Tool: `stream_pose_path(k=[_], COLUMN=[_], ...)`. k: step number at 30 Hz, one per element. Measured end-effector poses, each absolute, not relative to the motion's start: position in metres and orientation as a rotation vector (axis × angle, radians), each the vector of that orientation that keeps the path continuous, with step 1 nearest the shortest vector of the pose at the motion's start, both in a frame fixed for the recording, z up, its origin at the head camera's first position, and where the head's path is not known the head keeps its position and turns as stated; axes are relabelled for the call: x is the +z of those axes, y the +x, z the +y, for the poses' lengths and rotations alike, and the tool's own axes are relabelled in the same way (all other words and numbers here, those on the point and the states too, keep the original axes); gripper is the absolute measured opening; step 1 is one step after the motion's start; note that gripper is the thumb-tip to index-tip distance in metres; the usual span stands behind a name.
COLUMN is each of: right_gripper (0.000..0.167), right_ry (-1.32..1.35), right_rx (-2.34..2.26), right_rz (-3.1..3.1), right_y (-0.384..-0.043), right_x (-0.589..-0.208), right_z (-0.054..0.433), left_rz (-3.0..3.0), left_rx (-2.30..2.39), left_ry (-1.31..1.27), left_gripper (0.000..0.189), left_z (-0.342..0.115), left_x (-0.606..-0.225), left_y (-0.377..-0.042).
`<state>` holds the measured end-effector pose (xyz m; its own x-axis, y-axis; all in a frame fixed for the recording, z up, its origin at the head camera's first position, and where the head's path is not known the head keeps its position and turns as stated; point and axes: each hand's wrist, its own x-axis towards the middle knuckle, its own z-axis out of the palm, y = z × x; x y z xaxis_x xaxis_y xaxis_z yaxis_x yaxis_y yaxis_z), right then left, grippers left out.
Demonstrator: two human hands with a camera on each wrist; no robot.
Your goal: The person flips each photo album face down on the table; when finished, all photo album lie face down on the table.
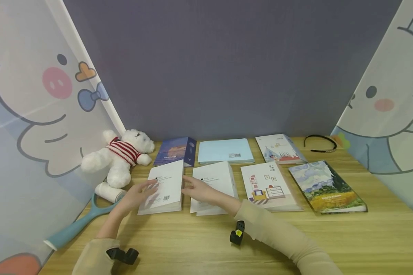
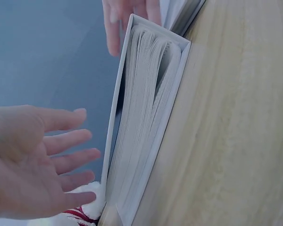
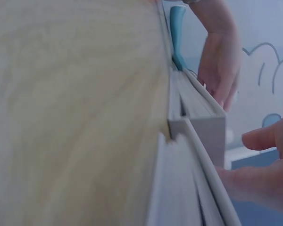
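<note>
A white photo album (image 1: 166,179) lies back cover up on the table, its thick pages (image 2: 139,108) showing from the end in the left wrist view. Over its left side hovers my left hand (image 1: 141,194), fingers spread and nearly straight, holding nothing. My right hand (image 1: 201,189) is by the album's spine (image 3: 212,136), above the left part of a second white album (image 1: 215,179). Its thumb and fingers stand apart with nothing between them; whether a fingertip touches the spine or cover, I cannot tell.
Behind lie a dark blue album (image 1: 173,150), a light blue one (image 1: 223,149) and an illustrated one (image 1: 278,147). Rightward are a furniture-print album (image 1: 265,183), a landscape-cover album (image 1: 325,187) and a headband (image 1: 320,143). A teddy bear (image 1: 120,152), white roll (image 1: 107,191) and blue-handled tool (image 1: 79,225) sit left.
</note>
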<state>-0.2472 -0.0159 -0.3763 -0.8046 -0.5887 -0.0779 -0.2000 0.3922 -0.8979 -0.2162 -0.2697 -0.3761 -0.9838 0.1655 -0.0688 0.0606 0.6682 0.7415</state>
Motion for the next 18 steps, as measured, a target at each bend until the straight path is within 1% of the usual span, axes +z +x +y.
stream_pose_path(k=[6, 11, 18], right_gripper=[0.044, 0.043, 0.041], right_ry=[-0.766, -0.818, -0.838], right_rx=[-1.510, -1.658, -1.787], right_rz=[2.299, 2.317, 2.442], right_y=[-0.255, -0.266, -0.280], right_x=[-0.360, -0.345, -0.332], right_z=[0.012, 0.049, 0.116], left_rz=[2.787, 2.852, 2.925], left_rx=[1.370, 1.499, 1.630], left_ry=[0.210, 0.324, 0.463], left_gripper=[0.051, 0.047, 0.046], left_z=[-0.269, -0.269, -0.268], left_x=[-0.373, -0.368, -0.353], left_y=[-0.219, -0.221, -0.231])
